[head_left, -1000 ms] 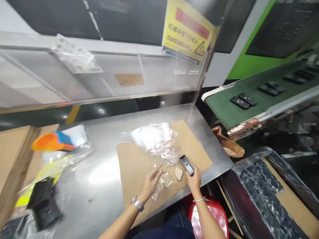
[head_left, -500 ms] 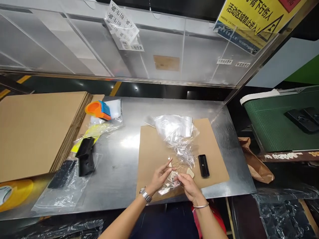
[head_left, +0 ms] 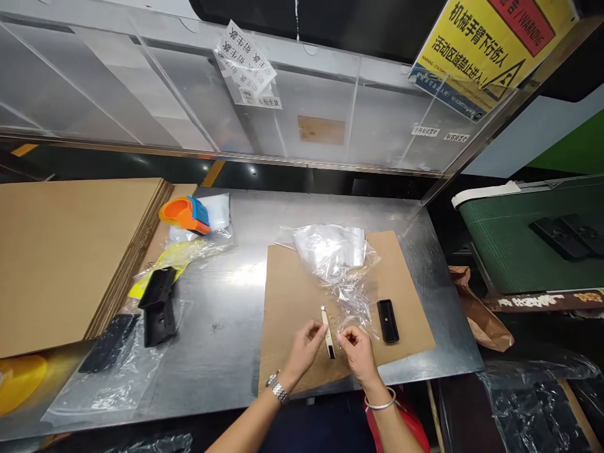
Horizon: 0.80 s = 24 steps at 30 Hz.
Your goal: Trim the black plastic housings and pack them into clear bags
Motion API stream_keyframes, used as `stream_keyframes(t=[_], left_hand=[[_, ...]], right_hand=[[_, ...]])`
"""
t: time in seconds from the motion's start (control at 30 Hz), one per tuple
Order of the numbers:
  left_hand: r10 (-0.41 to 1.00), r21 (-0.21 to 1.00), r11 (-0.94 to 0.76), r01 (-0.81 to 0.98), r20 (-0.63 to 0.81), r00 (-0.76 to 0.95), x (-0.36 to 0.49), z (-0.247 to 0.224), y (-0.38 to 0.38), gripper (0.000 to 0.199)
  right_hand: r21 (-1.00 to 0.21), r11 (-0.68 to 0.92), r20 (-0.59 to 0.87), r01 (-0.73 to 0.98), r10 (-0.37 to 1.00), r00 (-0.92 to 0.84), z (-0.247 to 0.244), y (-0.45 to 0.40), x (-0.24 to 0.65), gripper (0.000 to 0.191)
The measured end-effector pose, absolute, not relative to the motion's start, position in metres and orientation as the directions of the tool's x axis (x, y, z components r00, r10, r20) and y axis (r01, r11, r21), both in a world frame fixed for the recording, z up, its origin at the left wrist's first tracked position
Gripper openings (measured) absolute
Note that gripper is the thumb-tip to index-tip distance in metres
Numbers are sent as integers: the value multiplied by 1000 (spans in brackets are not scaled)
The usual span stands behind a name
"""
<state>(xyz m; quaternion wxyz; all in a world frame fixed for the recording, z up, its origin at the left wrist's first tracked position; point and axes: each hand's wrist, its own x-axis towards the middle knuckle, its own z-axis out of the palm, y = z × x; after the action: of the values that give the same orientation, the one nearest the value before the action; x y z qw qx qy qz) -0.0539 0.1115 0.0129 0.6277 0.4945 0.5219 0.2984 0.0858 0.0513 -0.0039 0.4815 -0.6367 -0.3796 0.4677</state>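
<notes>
A slim cream-coloured tool with a dark lower end (head_left: 329, 340) lies on the brown cardboard sheet (head_left: 287, 283). Thumb and forefinger of my left hand (head_left: 304, 349) are pinched together at the tool's left side; whatever they hold is too small to tell. My right hand (head_left: 359, 357) is pinched too, just right of the tool, with a tiny item at its fingertips that I cannot make out. Farther right rests a black rectangular tray (head_left: 387, 321). Crumpled clear plastic bags (head_left: 330, 251) spread over the sheet above my hands.
Stacked cardboard (head_left: 70, 251) fills the left of the metal table (head_left: 217, 358). Beside it are an orange and blue tape dispenser (head_left: 186, 214), black trays (head_left: 159, 308) and a plastic-wrapped dark item (head_left: 109, 343). A green conveyor (head_left: 500, 239) stands at the right.
The clear plastic and pale pieces between my hands are no longer visible there. My left fingers have closed from a spread pose. The view has shifted slightly.
</notes>
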Motion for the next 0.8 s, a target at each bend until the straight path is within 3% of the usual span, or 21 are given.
stream_keyframes(t=[0.17,0.5,0.63,0.8], left_hand=[[814,892,450,44,-430,391,-33,14,99,38],[874,880,468,-81,-448,188,-24,7,87,33],[866,861,493,-121,-473,164,-21,5,84,31],[843,825,534,-186,-503,190,-20,8,80,31]], right_hand=[[-971,-208,-175,120,956,235,7,52,82,33],[-945,-207,-61,253,872,486,12,41,75,27],[-962,-206,-91,181,861,501,12,41,75,24],[-974,-225,-216,-35,863,456,5,44,79,27]])
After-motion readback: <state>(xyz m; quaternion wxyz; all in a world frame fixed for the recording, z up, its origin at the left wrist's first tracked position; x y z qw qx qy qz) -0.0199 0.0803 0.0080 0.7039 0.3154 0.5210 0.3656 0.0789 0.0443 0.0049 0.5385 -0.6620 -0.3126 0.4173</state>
